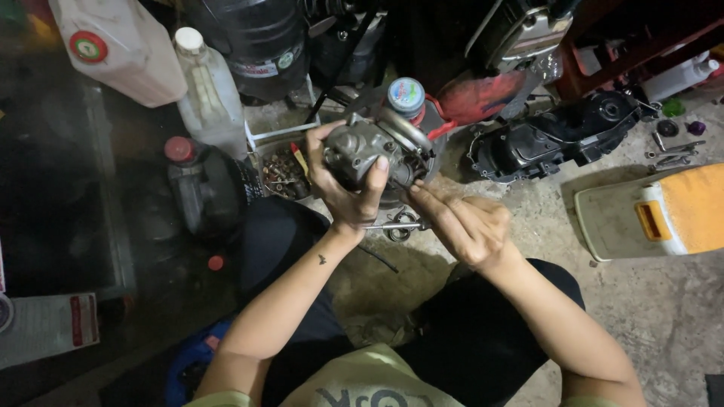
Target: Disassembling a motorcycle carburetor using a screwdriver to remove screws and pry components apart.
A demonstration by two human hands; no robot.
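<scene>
My left hand (343, 188) grips a grey metal carburetor (369, 151), held up at chest height over the concrete floor. My right hand (460, 222) is just right of and below it, fingers pinched together at the part's lower right side. A thin metal tool shaft (388, 225) runs across under the carburetor between the two hands; which hand holds it I cannot tell. A small can with a blue lid (406, 95) stands just behind the carburetor.
A black engine cover (558, 139) lies at the right, wrenches (675, 151) beyond it, a white and orange box (656, 215) nearer. Plastic jugs (207, 94), a dark bottle with a red cap (200, 185) and a tray of small parts (283, 173) stand at the left.
</scene>
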